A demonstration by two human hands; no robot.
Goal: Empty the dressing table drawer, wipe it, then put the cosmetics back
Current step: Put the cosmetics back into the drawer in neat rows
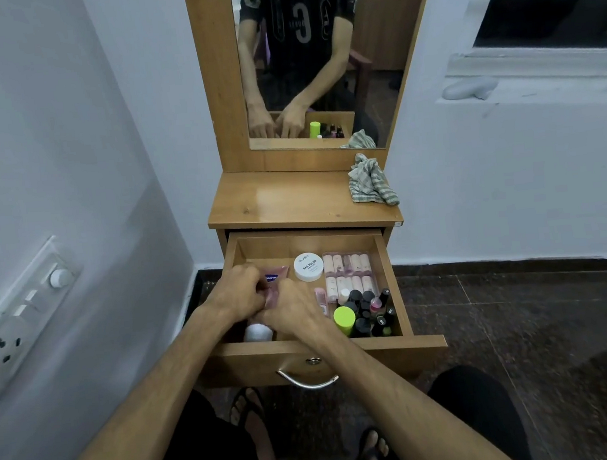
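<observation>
The wooden drawer (387,270) of the dressing table stands pulled out. Inside lie a white nail polish remover jar (308,267), a clear box of pink tubes (348,271), a lime-capped bottle (344,319), several dark nail polish bottles (371,314) and a white cap (258,332). Both hands are in the drawer's left half. My left hand (238,295) and my right hand (291,310) are closed together on a pink tube (275,275) with a blue label. Its lower part is hidden by my fingers.
A checked cloth (371,180) lies on the right of the table top (284,202), below the mirror (315,61). A switch panel (24,312) is on the left wall, and a window sill (539,77) is at the right. My feet in sandals are under the drawer front (380,352).
</observation>
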